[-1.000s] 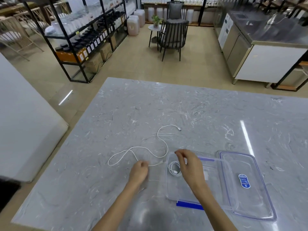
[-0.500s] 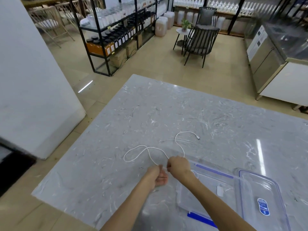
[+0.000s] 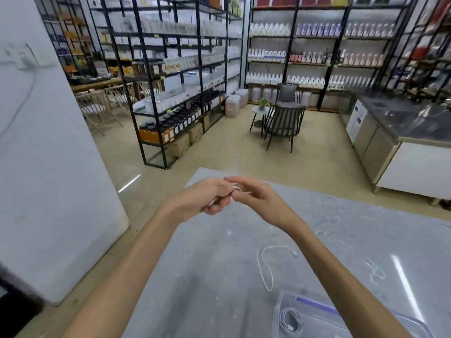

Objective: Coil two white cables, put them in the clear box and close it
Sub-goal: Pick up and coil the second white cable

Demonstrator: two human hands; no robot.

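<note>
Both hands are raised above the far part of the grey marble table [image 3: 219, 276]. My left hand [image 3: 207, 196] is closed around one end of a loose white cable [image 3: 264, 267], whose plug sticks out below the fist. My right hand [image 3: 253, 193] pinches the same cable next to the left fingers. The cable's other end trails on the table with its plug toward the right. A coiled white cable [image 3: 290, 322] lies inside the clear box [image 3: 314, 311] at the bottom right. The box's lid is out of view.
Black metal shelves [image 3: 175, 98] with bottles and jars stand on the floor beyond the table. Two dark chairs [image 3: 283, 123] and a small round table sit further back. A steel counter [image 3: 390, 132] is at the right, a white wall [image 3: 48, 167] at the left.
Both hands lifted from the table with one end of the loose cable, pulling most of it up. The camera tilted up, so the box sits low in view and the lid is gone.
</note>
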